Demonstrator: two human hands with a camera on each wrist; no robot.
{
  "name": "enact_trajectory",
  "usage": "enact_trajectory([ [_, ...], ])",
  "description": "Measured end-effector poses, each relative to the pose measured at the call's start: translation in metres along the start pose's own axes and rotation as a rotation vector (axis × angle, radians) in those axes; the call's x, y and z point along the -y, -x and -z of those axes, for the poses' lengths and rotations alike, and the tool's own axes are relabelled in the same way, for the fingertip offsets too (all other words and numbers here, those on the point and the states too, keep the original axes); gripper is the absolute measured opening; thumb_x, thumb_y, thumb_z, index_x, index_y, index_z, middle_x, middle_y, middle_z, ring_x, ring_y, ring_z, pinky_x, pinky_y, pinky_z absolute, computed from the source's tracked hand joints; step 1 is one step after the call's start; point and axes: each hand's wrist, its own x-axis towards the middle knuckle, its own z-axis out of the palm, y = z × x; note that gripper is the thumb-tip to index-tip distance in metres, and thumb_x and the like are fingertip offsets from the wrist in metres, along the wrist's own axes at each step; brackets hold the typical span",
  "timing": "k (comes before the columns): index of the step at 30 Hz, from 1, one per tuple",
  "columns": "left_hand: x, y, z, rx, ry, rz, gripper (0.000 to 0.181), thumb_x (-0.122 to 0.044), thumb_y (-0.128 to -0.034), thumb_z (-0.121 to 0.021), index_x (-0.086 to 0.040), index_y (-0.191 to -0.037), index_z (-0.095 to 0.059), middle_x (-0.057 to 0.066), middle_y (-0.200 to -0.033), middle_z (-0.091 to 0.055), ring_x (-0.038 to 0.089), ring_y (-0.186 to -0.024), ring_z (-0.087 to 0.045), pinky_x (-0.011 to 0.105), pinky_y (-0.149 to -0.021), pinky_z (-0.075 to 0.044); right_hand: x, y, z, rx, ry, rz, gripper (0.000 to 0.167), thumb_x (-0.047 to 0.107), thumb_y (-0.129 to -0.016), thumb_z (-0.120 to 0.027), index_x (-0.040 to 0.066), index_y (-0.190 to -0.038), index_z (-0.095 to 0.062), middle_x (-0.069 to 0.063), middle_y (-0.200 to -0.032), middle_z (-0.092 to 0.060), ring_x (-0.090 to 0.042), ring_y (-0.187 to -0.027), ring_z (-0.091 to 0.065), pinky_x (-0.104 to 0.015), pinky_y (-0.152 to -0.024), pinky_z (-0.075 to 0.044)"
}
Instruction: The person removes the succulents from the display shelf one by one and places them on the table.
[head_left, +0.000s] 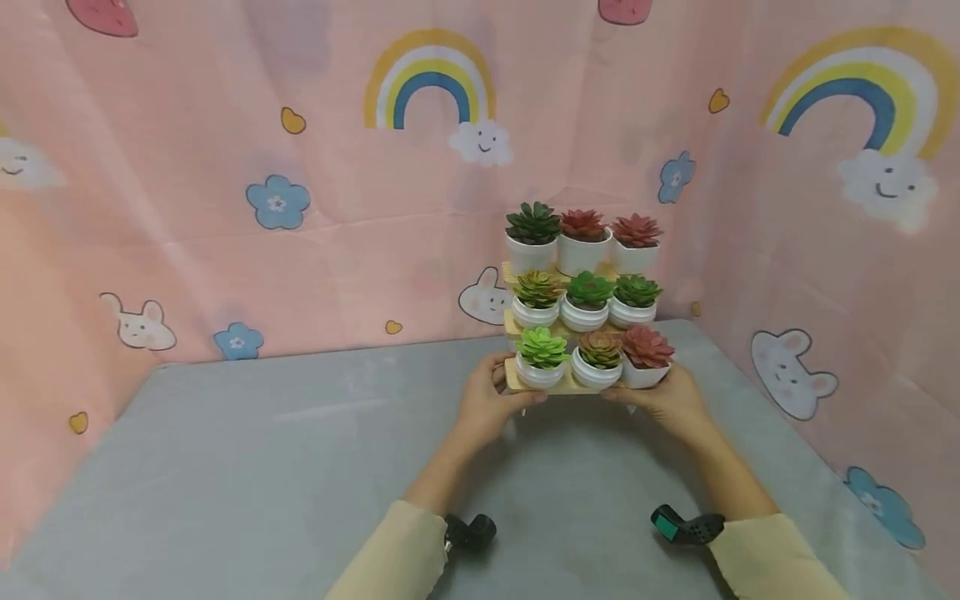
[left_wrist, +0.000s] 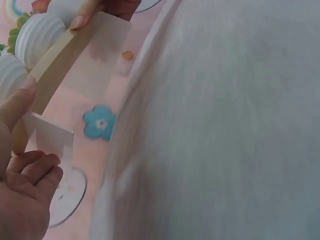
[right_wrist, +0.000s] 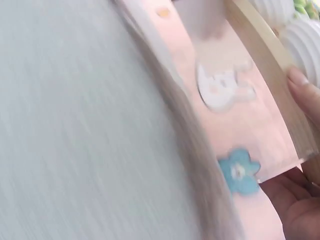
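Fingers (left_wrist: 42,171) either side, plant stand (head_left: 567,387) between

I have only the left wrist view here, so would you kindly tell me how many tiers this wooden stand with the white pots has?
Observer: The head view shows that the wooden stand has three tiers.
Operator: Thank you. From up here I cannot tell levels apart, so at which one is the grip on the far end?
Observer: The right hand grips the right end of the bottom tier.
Operator: That helps. And what is at the left end of the highest level?
Observer: A dark green succulent stands there in a white pot.
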Motion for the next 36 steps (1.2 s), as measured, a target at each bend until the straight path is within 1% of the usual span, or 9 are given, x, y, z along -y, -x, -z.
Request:
enact_trajectory([
  [4,-0.001,0.010,0.030,0.003,-0.006,0.003,0.073,-0.013,-0.0808,-0.085,-0.001,-0.140,-0.045,0.012,-0.130,-0.070,0.025,-0.126,-0.064,0.044,-0.114,-0.046,0.021,0.001,-0.021,-0.002,0.022,0.011,0.080,0.030,-0.074,-0.092,0.004,-0.140,-0.055,-0.017,-0.132,-0.065,-0.009,-0.104,-0.056,-0.018,-0.083,-0.045],
  [6,0.000,0.015,0.047,-0.011,-0.016,0.015,0.073,-0.014,-0.0805,-0.085,-0.002,-0.141,-0.045,0.012,-0.132,-0.069,0.024,-0.126,-0.064,0.044,-0.112,-0.048,0.032,0.001,-0.035,0.006,0.012,0.018,0.080,0.029,-0.073,-0.092,0.004,-0.139,-0.054,-0.017,-0.131,-0.066,-0.017,-0.106,-0.057,-0.023,-0.085,-0.046],
  [9,-0.003,0.017,0.051,-0.019,-0.048,0.028,0.073,-0.014,-0.0798,-0.085,-0.003,-0.140,-0.046,0.011,-0.133,-0.068,0.025,-0.125,-0.065,0.043,-0.107,-0.051,0.035,0.003,-0.038,0.003,-0.020,0.025,0.081,0.025,-0.071,-0.093,0.003,-0.138,-0.052,-0.017,-0.131,-0.065,-0.024,-0.109,-0.058,-0.032,-0.089,-0.048],
  [14,-0.004,0.019,0.054,-0.042,-0.090,0.047,0.071,-0.013,-0.0785,-0.086,-0.005,-0.138,-0.049,0.011,-0.131,-0.069,0.025,-0.122,-0.067,0.039,-0.098,-0.056,0.036,0.002,-0.042,0.004,-0.085,0.048,0.083,0.019,-0.069,-0.094,0.001,-0.138,-0.050,-0.018,-0.132,-0.064,-0.030,-0.115,-0.059,-0.043,-0.096,-0.048],
  [18,-0.005,0.019,0.051,-0.050,-0.105,0.067,0.070,-0.011,-0.0781,-0.086,-0.005,-0.138,-0.049,0.013,-0.131,-0.069,0.026,-0.118,-0.068,0.033,-0.092,-0.058,0.034,0.000,-0.041,-0.001,-0.110,0.050,0.084,0.017,-0.065,-0.096,0.002,-0.137,-0.054,-0.017,-0.133,-0.066,-0.030,-0.120,-0.061,-0.047,-0.103,-0.048],
  [21,-0.006,0.016,0.046,-0.052,-0.124,0.082,0.072,-0.010,-0.0779,-0.086,-0.003,-0.139,-0.049,0.015,-0.132,-0.068,0.027,-0.116,-0.069,0.029,-0.090,-0.057,0.030,-0.002,-0.038,-0.014,-0.129,0.030,0.085,0.017,-0.062,-0.097,0.003,-0.135,-0.056,-0.016,-0.131,-0.068,-0.030,-0.122,-0.061,-0.047,-0.106,-0.047],
  [28,-0.007,0.016,0.053,-0.059,-0.130,0.108,0.070,-0.007,-0.0786,-0.085,-0.002,-0.138,-0.048,0.019,-0.132,-0.067,0.030,-0.116,-0.069,0.025,-0.088,-0.057,0.032,-0.007,-0.046,-0.002,-0.182,-0.020,0.088,0.016,-0.059,-0.099,0.002,-0.135,-0.057,-0.016,-0.130,-0.068,-0.029,-0.121,-0.062,-0.045,-0.106,-0.047],
  [32,-0.008,0.016,0.051,-0.043,-0.142,0.105,0.068,-0.009,-0.0791,-0.085,-0.002,-0.136,-0.048,0.019,-0.132,-0.067,0.029,-0.116,-0.069,0.024,-0.087,-0.057,0.028,-0.006,-0.046,-0.024,-0.187,0.004,0.088,0.018,-0.058,-0.099,0.003,-0.133,-0.058,-0.015,-0.129,-0.069,-0.028,-0.121,-0.063,-0.046,-0.107,-0.048],
  [36,-0.009,0.015,0.046,-0.032,-0.154,0.075,0.064,-0.006,-0.0778,-0.085,-0.002,-0.132,-0.051,0.020,-0.128,-0.069,0.024,-0.108,-0.072,0.024,-0.079,-0.059,0.021,-0.003,-0.041,-0.024,-0.215,0.031,0.092,0.020,-0.061,-0.099,0.004,-0.139,-0.053,-0.014,-0.135,-0.065,-0.028,-0.128,-0.059,-0.046,-0.112,-0.044],
])
